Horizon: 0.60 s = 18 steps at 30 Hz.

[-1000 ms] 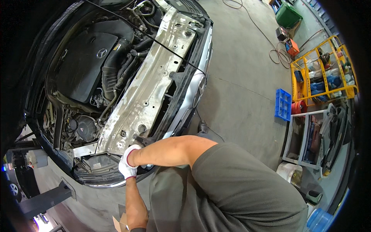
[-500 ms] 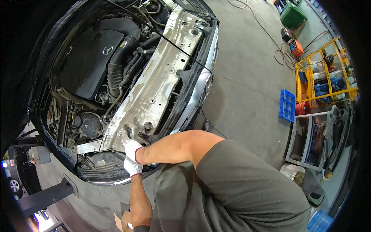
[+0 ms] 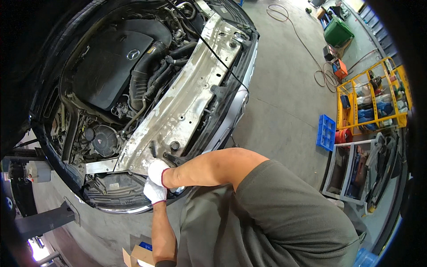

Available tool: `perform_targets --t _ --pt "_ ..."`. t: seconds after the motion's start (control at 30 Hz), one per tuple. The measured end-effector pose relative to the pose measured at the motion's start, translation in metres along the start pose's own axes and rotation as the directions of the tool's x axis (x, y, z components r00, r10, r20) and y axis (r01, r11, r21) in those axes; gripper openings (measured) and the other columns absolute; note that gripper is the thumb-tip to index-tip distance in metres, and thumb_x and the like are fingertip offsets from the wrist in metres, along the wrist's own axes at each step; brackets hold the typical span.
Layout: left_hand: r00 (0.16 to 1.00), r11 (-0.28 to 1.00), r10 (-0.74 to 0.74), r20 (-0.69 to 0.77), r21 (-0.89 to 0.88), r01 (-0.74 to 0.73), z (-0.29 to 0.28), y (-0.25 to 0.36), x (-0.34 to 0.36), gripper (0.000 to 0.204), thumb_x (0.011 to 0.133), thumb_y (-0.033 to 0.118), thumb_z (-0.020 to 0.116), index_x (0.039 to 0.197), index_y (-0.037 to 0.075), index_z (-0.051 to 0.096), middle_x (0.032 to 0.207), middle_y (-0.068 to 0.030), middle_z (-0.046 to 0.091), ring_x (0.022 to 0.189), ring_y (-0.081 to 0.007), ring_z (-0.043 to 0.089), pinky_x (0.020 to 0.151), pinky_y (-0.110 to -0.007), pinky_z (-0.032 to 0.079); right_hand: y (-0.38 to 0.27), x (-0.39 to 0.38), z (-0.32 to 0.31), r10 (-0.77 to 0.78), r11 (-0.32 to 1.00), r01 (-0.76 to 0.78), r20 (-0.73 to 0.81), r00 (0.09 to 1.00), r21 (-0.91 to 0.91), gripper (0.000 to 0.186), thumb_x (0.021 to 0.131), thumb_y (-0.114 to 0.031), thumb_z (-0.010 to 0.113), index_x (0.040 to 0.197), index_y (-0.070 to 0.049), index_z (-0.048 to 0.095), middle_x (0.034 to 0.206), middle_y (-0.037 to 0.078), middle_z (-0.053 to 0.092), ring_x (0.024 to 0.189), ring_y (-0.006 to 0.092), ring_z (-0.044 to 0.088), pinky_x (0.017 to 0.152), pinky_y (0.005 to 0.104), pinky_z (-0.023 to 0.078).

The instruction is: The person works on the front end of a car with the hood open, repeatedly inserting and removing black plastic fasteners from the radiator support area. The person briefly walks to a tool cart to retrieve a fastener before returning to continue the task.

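Observation:
A car's open front shows a black engine cover (image 3: 102,71), a pale metal crossmember (image 3: 195,89) and a headlamp housing (image 3: 111,190). At the crossmember's near end, my right hand (image 3: 158,172) in a white knitted glove is closed, with a slim dark piece (image 3: 153,149) showing just above it; whether it grips that piece is unclear. My gloved left hand (image 3: 154,192) is closed directly below, touching the right one, its fingertips hidden beside the headlamp housing. What either hand holds cannot be made out.
A blue crate (image 3: 325,132), a yellow rack (image 3: 342,115) of items, a grey-framed stand (image 3: 329,173), a green bin (image 3: 338,31) and coiled hoses (image 3: 324,75) line the right. A lift arm (image 3: 44,222) is at lower left, a cardboard box (image 3: 140,253) below.
My right hand has risen slightly off the left, exposing more of the left glove. The slim dark piece now shows above the right hand. The whole view has shifted a little.

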<state>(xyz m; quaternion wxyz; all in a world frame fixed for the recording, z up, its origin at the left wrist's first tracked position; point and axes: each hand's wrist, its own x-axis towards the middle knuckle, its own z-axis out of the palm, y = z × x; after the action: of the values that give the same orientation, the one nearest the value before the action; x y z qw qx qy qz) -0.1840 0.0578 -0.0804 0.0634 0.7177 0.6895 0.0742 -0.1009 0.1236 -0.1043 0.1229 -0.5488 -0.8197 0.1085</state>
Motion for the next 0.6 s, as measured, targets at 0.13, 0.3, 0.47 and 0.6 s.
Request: perform_targets --t 0.13,0.3,0.47,0.6 --pt "0.992 0.988 0.121 0.04 -0.097 -0.116 -0.004 -0.016 -0.002 0.027 0.082 0.035 0.073 0.092 0.01 0.072 0.087 -0.0158 0.074 0.085 -0.0368 0.072 0.072 -0.044 0.056 0.007 -0.02 -0.071 -0.105 0.975 -0.003 0.471 0.876 0.222 0.03 0.089 -0.024 0.059 0.106 -0.011 0.079 0.107 0.017 0.076 0.097 0.0327 0.073 0.083 0.0441 0.057" --pt "0.997 0.989 0.071 -0.023 -0.128 -0.073 -0.002 -0.011 -0.003 0.026 0.081 0.035 0.074 0.093 0.011 0.073 0.088 -0.0146 0.075 0.084 -0.0351 0.073 0.072 -0.044 0.057 0.01 -0.015 -0.065 -0.177 0.961 0.028 0.537 0.825 0.274 0.03 0.089 -0.025 0.06 0.107 -0.013 0.08 0.107 0.015 0.077 0.098 0.0307 0.074 0.083 0.0465 0.056" --pt "0.999 0.999 -0.03 -0.029 -0.015 0.03 0.005 -0.005 -0.003 0.03 0.077 0.034 0.077 0.093 0.01 0.072 0.084 -0.0142 0.075 0.078 -0.0342 0.073 0.068 -0.044 0.057 -0.008 -0.007 -0.031 -0.047 0.991 0.072 0.214 0.976 -0.111 0.031 0.093 -0.026 0.057 0.108 -0.009 0.078 0.107 0.016 0.075 0.097 0.0322 0.072 0.088 0.0447 0.054" --pt "0.996 0.992 -0.019 -0.086 -0.122 0.008 0.004 -0.01 -0.008 0.025 0.079 0.03 0.076 0.093 0.01 0.073 0.086 -0.014 0.075 0.079 -0.0348 0.072 0.069 -0.043 0.057 0.0 -0.022 -0.065 -0.064 0.985 -0.008 0.41 0.91 0.173 0.026 0.082 -0.02 0.065 0.097 -0.006 0.08 0.096 0.02 0.076 0.089 0.0341 0.074 0.08 0.0452 0.056"
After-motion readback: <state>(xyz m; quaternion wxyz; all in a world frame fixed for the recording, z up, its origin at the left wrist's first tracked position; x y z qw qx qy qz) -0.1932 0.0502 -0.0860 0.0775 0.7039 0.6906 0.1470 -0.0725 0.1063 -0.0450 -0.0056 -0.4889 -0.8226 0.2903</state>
